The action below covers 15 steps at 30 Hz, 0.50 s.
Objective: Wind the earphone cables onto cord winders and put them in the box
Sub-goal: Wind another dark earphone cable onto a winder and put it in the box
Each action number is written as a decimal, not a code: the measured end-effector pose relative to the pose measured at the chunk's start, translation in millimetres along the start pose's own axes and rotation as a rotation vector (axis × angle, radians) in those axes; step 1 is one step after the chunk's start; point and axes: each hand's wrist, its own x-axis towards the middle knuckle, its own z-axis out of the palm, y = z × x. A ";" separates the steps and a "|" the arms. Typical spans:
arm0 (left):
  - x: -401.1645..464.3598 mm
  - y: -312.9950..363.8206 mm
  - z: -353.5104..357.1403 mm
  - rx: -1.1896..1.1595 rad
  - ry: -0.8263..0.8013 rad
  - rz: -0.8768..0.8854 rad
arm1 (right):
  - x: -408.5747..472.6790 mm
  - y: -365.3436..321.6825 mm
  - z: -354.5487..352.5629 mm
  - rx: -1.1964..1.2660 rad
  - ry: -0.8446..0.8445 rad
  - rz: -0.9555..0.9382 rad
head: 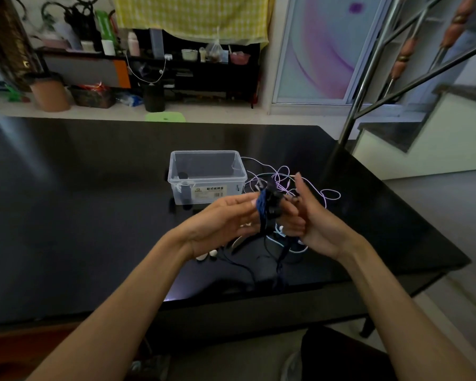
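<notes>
From the head camera, a big black bench filled the middle of the view. Its near edge ran just under the person's arms, and its right edge sloped away toward a metal stair rail. The left half of the bench top was open, dark and shiny. The things sat near the middle and to the right.

A clear plastic box with no lid stood on the bench, past the hands. It had a label on its front wall. Some small dark things lay in its left end, but they were too dim to tell what they were. Just right of the box lay a loose pile of pale purple earphone cable, with loops that spread toward the right edge.

Both hands were held up over the bench, close together. The left hand had its fingers curled round a black cord winder with dark blue cable wound on it. The right hand pinched the winder from the other side, with its pointing finger sticking up. A tail of the blue cable hung down from the hands to the bench. Under the hands lay white earbuds and more dark cords.

Beyond the far edge of the bench stood a green stool.
</notes>
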 end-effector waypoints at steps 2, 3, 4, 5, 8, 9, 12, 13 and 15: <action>1.3 0.6 -1.4 -0.099 0.049 0.030 | -1.5 -1.8 -2.9 -0.010 -0.023 -0.052; 1.7 0.5 -2.4 -0.125 0.070 0.040 | -2.8 -2.3 -4.2 -0.049 -0.032 -0.070; 1.9 0.5 -2.9 -0.140 0.087 0.049 | -3.0 -1.8 -6.4 -0.064 -0.025 -0.069; 2.0 0.2 -3.8 -0.153 0.104 0.055 | -3.2 -1.0 -9.1 -0.062 -0.003 -0.052; 2.3 0.1 -4.7 -0.221 0.148 0.071 | -4.1 0.3 -12.3 -0.054 0.047 -0.047; 2.5 0.3 -4.3 -0.256 0.158 0.078 | -4.1 0.3 -11.7 -0.067 0.052 -0.048; 2.7 0.4 -2.1 -0.345 0.163 0.079 | -2.1 0.9 -8.0 -0.142 0.068 -0.047; 2.8 -0.1 -2.3 -0.363 0.160 0.076 | -1.5 1.4 -7.1 -0.170 0.076 -0.046; 3.0 -0.6 -2.0 -0.400 0.172 0.073 | -1.8 1.9 -4.1 -0.274 0.099 -0.054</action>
